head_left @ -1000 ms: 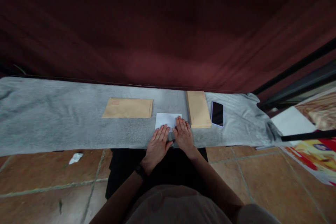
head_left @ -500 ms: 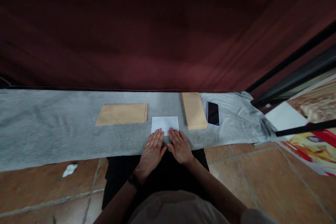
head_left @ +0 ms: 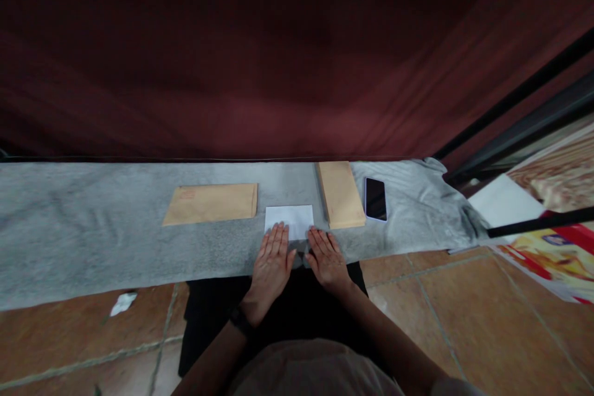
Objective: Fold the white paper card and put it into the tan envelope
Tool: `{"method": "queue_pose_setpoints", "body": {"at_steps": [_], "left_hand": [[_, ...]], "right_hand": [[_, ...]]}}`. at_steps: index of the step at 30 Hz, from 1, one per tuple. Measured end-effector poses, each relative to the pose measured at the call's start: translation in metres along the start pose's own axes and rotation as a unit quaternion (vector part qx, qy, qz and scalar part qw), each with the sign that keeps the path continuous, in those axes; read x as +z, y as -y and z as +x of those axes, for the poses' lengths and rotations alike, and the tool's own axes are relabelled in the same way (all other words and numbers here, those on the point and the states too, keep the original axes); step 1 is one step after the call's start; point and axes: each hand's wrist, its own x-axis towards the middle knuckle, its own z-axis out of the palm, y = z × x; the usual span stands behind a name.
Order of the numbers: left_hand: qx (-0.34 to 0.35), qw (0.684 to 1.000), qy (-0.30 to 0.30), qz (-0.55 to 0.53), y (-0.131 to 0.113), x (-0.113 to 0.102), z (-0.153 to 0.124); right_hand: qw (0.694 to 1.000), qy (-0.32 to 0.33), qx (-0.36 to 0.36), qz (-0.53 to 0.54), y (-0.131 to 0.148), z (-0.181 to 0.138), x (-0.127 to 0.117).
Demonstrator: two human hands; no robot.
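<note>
A white sheet of paper (head_left: pixel 290 216), perhaps folded, lies flat on the grey cloth in front of me. My left hand (head_left: pixel 273 260) rests palm down with its fingers stretched over the sheet's near left part. At the near right corner lies my right hand (head_left: pixel 327 260), also flat, its fingertips at the paper's edge. Neither hand grips anything. Left of the sheet is a brown envelope (head_left: pixel 213 203) with faint red print. To the right sits a stack of brown envelopes (head_left: pixel 342 195).
A phone (head_left: pixel 375 199) with a dark screen lies right of the stack. The grey cloth (head_left: pixel 93 223) covers a narrow table against a dark red curtain (head_left: pixel 278 74). Black bars (head_left: pixel 524 93) and a colourful printed box (head_left: pixel 552 253) stand at the right.
My right hand has slid to the right, off most of the paper to its corner. The left hand stays nearly in place on the sheet. The view has shifted slightly.
</note>
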Motion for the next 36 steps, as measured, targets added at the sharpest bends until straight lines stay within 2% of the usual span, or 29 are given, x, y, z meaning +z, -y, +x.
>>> {"method": "queue_pose_setpoints", "body": {"at_steps": [3, 6, 15, 19, 25, 32, 36], "left_hand": [[0.021, 1.000, 0.014, -0.011, -0.010, 0.007, 0.021], [0.015, 1.000, 0.021, -0.012, -0.008, 0.016, 0.032], [-0.053, 0.998, 0.013, -0.016, 0.019, 0.018, 0.022], [-0.053, 0.998, 0.024, -0.007, 0.018, 0.015, 0.023], [-0.051, 0.998, 0.029, 0.006, 0.018, 0.014, 0.023], [-0.065, 0.998, 0.020, 0.006, 0.012, 0.014, 0.028], [-0.029, 0.999, 0.042, -0.005, 0.007, 0.011, 0.040]], "right_hand": [[1.000, -0.004, 0.001, 0.000, 0.001, 0.000, 0.001], [1.000, -0.009, 0.002, 0.000, 0.001, 0.000, 0.001], [0.999, -0.009, 0.016, 0.028, 0.001, 0.005, -0.003], [0.999, 0.000, 0.026, 0.046, 0.008, 0.032, -0.001], [0.999, 0.018, 0.018, 0.031, 0.015, 0.075, 0.020], [0.999, 0.012, 0.043, 0.004, 0.011, 0.075, 0.029], [0.998, 0.018, 0.054, 0.011, 0.010, 0.076, 0.028]]}}
